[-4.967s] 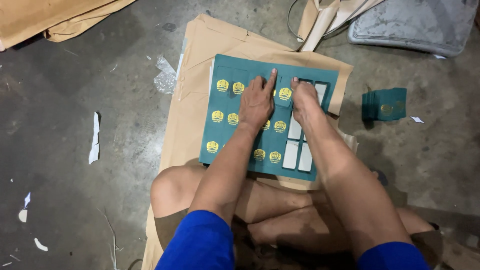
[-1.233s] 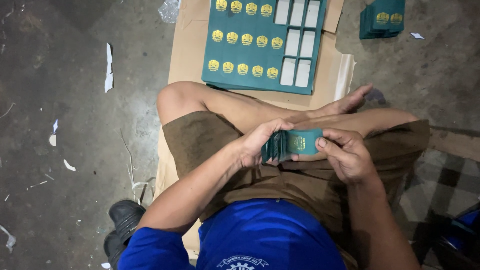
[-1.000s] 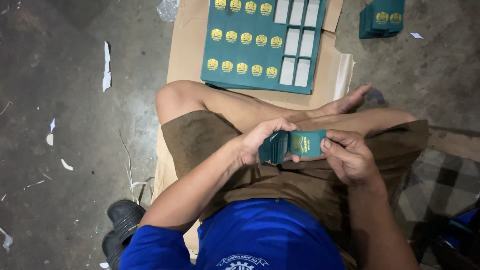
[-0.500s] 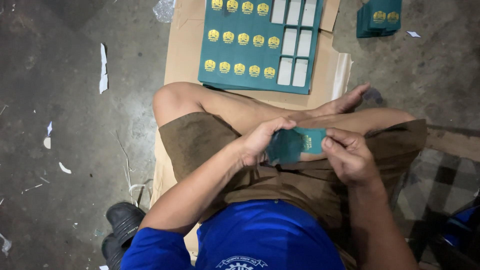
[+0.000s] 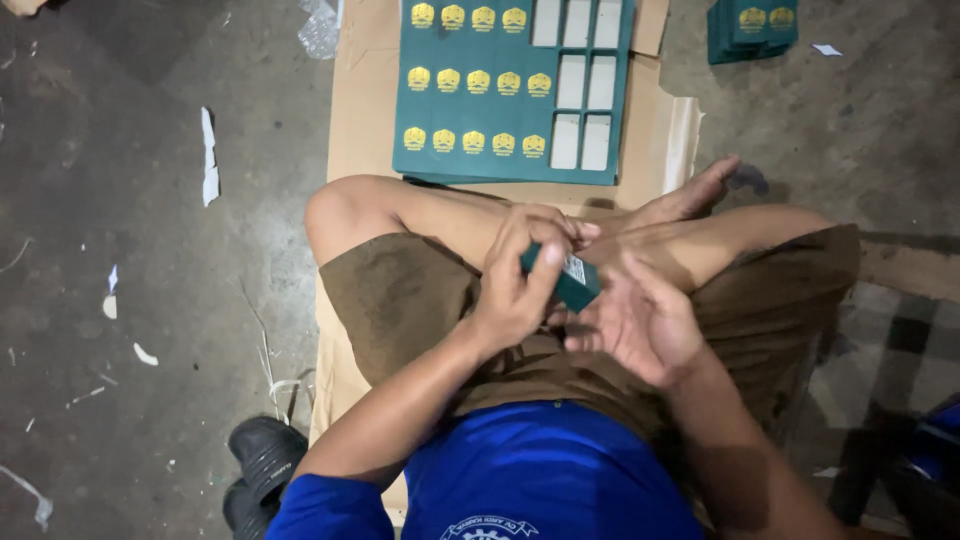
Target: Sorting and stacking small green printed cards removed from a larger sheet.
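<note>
I sit cross-legged on cardboard. My left hand (image 5: 520, 285) is closed around a small stack of dark green cards (image 5: 572, 280) held over my lap, thumb pressed along its top edge. My right hand (image 5: 635, 320) is spread open just below and right of the stack, palm up, its fingers touching the stack's end. Ahead of my knees lies a large dark green printed sheet (image 5: 512, 90) with rows of yellow emblems and several white rectangular cut-outs on its right side.
The sheet rests on a brown cardboard mat (image 5: 360, 120) over a concrete floor. Another pile of green cards (image 5: 752, 28) sits at the top right. Paper scraps (image 5: 208, 155) litter the floor to the left. A black shoe (image 5: 262, 470) lies near my left elbow.
Five seconds ago both hands pressed on the sheet. Since one second ago the stack has turned end-on in my left hand, and my right hand has let go and opened beneath it.
</note>
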